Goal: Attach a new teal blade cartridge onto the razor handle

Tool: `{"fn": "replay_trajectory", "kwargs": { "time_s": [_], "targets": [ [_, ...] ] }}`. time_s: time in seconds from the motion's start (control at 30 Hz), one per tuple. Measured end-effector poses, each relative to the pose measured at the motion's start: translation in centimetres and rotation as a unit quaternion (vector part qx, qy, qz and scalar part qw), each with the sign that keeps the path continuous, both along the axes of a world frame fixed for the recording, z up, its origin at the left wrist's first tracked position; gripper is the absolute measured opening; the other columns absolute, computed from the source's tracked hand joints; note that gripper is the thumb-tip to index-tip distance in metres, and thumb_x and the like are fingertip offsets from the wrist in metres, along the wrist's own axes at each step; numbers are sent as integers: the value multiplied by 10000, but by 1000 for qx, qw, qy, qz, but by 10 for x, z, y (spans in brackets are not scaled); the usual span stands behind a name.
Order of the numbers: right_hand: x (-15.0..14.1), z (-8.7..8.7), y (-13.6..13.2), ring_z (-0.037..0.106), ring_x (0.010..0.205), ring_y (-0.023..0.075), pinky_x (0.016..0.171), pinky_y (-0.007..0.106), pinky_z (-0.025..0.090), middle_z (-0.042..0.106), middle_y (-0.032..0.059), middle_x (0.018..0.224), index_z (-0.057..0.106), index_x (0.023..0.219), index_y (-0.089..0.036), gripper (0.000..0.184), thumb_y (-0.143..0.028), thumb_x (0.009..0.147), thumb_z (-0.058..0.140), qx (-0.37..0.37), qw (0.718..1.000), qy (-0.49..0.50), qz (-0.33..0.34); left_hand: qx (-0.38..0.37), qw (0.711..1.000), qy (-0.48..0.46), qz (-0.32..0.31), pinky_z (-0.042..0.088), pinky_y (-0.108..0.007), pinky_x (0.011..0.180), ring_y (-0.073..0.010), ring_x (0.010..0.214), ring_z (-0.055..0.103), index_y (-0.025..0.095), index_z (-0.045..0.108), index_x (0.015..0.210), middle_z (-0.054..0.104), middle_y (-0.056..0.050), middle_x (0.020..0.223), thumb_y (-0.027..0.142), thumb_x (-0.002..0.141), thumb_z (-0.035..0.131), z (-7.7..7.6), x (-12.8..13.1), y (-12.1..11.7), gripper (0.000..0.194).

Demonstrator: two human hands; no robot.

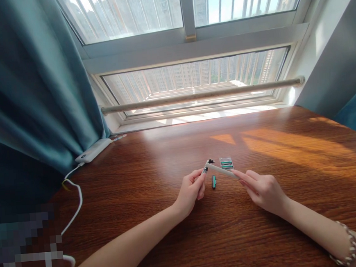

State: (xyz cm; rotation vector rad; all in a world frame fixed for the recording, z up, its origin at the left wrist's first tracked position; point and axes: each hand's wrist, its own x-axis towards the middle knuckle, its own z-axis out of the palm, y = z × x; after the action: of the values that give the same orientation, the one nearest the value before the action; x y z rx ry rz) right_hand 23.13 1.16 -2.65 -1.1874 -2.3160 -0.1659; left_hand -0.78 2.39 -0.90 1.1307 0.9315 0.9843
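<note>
My left hand is closed around the handle of a razor, whose upper end points away from me. Between the fingers and thumb of my right hand is a slim white stick, slanting up to the left. Its far end meets or overlaps the top of the razor. A small dark piece shows there; I cannot tell which of the two it belongs to. A loose black-and-green razor cartridge lies on the table just right of my left hand. Behind the stick sits a clear case with green-striped cartridges.
The brown wooden table runs up to a window with a horizontal rail. At the left back lies a white power bank-like block with a white cable. A blue curtain hangs along the left side.
</note>
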Motion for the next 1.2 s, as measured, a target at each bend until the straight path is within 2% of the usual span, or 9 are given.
{"fn": "replay_trajectory", "kwargs": {
  "time_s": [0.1,0.23,0.37,0.5,0.7,0.87,0.97,1.07,1.2],
  "targets": [
    [-1,-1,-2,534,554,106,518,219,372,568,16,721,428,1263,-208,384,-201,881,389,15,1000,12,-21,-2,1000,-8,13,190,-162,339,-37,337,223,124,498,1063,277,112,401,398,798,513,0,-1,0,382],
    [-3,-2,-3,540,563,104,533,216,386,579,25,750,421,1266,-196,384,-193,884,384,10,1000,26,3,-2,999,-15,42,200,-149,324,-26,335,235,144,477,1025,311,112,438,386,757,570,0,0,-1,373],
    [-4,-4,-2,547,561,108,525,220,398,588,31,779,430,1258,-196,375,-203,886,385,12,999,43,-22,8,998,-20,51,215,-138,314,-4,357,252,175,462,1000,377,83,590,376,746,584,1,0,-2,346],
    [-5,-5,-2,561,562,121,536,234,429,586,29,759,420,1262,-197,378,-207,887,374,-18,998,54,5,29,998,-22,57,229,-138,317,6,376,257,198,465,975,403,64,703,355,759,574,-1,0,-2,288],
    [-6,-5,-1,598,793,161,665,257,475,598,66,990,394,1263,-217,383,-190,882,376,-51,988,149,3,41,998,-28,29,311,-183,418,-51,412,322,171,496,981,353,79,503,388,808,499,-2,-3,1,277],
    [-5,-7,-2,593,678,154,627,269,474,611,49,890,388,1269,-233,396,-184,875,394,-60,991,117,17,29,999,-46,-1,333,-217,501,-70,482,382,121,554,1023,407,36,558,418,820,465,1,-3,-1,371],
    [-7,-7,-4,601,730,165,660,278,475,607,55,947,391,1266,-232,397,-190,871,406,-46,991,128,-11,16,997,-73,-5,322,-221,499,-67,480,365,113,570,1032,401,31,583,433,805,483,2,-2,-2,402],
    [-9,-6,-6,604,772,167,675,269,478,607,57,966,395,1261,-227,388,-190,875,396,-61,988,140,7,17,996,-89,-10,318,-222,492,-62,475,358,104,574,1029,393,29,596,417,805,488,3,-2,-3,393],
    [-10,-5,-5,608,822,176,733,280,476,607,58,1017,418,1243,-223,370,-202,875,391,-65,987,144,-7,36,997,-67,-11,331,-225,496,-64,477,360,97,572,1023,388,27,608,412,818,460,1,-3,-2,392]
  ]
}}
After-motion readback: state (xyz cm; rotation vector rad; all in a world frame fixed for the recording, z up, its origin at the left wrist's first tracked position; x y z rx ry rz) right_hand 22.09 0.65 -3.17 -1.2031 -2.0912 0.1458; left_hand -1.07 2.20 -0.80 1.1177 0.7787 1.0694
